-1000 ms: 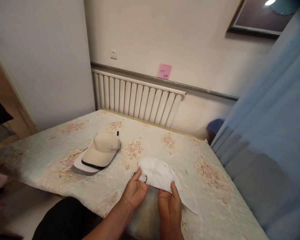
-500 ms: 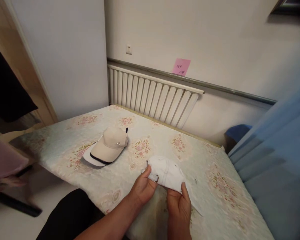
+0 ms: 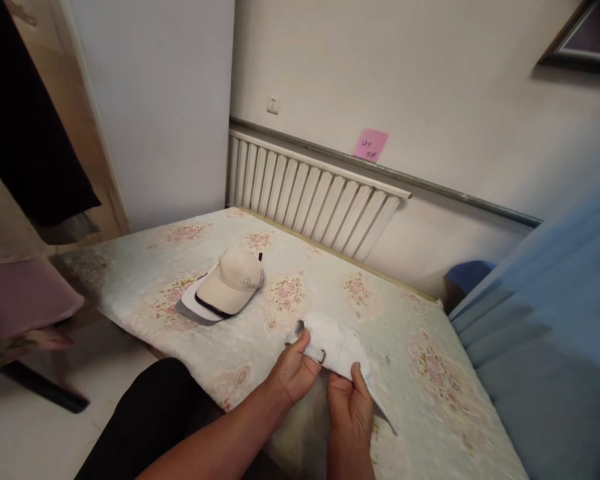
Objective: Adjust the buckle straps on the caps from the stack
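Cap (image 3: 339,343), white, is gripped by the curled left hand (image 3: 294,375) at its eight o'clock and curled right hand (image 3: 351,400) at five; stacked caps (image 3: 233,280) lie at ten.

We see a radiator (image 3: 305,193) under a pipe (image 3: 430,185), a note (image 3: 371,145) and a socket (image 3: 273,105) on the wall (image 3: 430,80) above, a picture (image 3: 587,41) and a curtain (image 3: 555,313) at right.
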Motion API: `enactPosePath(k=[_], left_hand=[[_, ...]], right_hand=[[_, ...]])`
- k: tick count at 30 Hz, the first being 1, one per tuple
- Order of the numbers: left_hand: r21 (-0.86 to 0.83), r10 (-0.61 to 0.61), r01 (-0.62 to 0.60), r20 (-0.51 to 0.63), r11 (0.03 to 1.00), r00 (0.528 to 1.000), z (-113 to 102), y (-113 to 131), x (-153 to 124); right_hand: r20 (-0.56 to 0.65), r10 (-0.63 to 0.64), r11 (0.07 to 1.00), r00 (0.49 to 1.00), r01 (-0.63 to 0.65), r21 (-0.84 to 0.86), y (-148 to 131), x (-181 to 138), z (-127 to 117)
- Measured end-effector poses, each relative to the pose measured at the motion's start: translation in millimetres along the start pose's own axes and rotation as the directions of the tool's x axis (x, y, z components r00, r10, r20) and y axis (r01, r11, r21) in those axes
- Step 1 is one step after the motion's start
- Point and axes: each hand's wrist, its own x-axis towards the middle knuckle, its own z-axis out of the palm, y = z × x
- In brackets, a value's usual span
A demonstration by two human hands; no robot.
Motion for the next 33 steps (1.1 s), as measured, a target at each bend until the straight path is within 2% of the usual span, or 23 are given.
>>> enactPosePath(k=[3,8,10,16,19,22,25,27,31,33], left_hand=[[0.012,-0.024,0.024,0.032,1.000,0.999,0.4,-4.0,-6.0],[0.000,-0.139,0.140,0.104,0.990,0.985,-0.5,-13.2,-12.8],[-0.015,-0.137,0.140,0.116,0.990,0.984,0.1,-13.9,-14.8],[-0.021,-0.028,0.031,0.123,0.999,0.992,4.9,-11.1,-20.4],[-0.030,-0.052,0.057,0.143,0.998,0.988,5.4,-13.2,-23.0],[-0.034,-0.084,0.090,0.156,0.995,0.984,4.5,-15.1,-25.3],[-0.030,-0.087,0.093,0.159,0.995,0.983,4.4,-13.2,-28.4],[-0.032,-0.099,0.105,0.166,0.994,0.981,5.5,-9.7,-31.3],[-0.053,-0.147,0.165,0.252,0.985,0.957,9.4,-2.0,-36.9],[-0.074,-0.148,0.170,0.243,0.983,0.959,10.7,0.3,-38.1]], right_hand=[[-0.004,0.034,0.999,0.999,-0.034,-0.014,2.1,-10.9,4.3],[-0.062,0.060,0.998,0.996,-0.061,-0.025,6.5,-27.9,17.9],[-0.088,0.062,0.998,0.994,-0.063,-0.004,3.0,-30.3,21.6],[-0.125,0.048,0.995,0.991,-0.036,0.098,-16.5,-32.3,24.5],[-0.074,0.003,0.997,0.997,0.003,0.082,-14.4,-38.7,27.5],[-0.017,-0.021,0.999,1.000,0.021,-0.029,-5.6,-44.6,28.9],[-0.020,-0.023,0.994,1.000,0.021,-0.103,0.3,-45.3,27.8],[-0.043,-0.011,0.996,0.999,0.008,-0.085,0.1,-44.4,28.4],[-0.059,0.025,1.000,0.998,-0.026,-0.016,-6.5,-45.7,36.7],[-0.058,0.050,0.998,0.997,-0.049,0.027,-10.3,-47.4,41.7]])
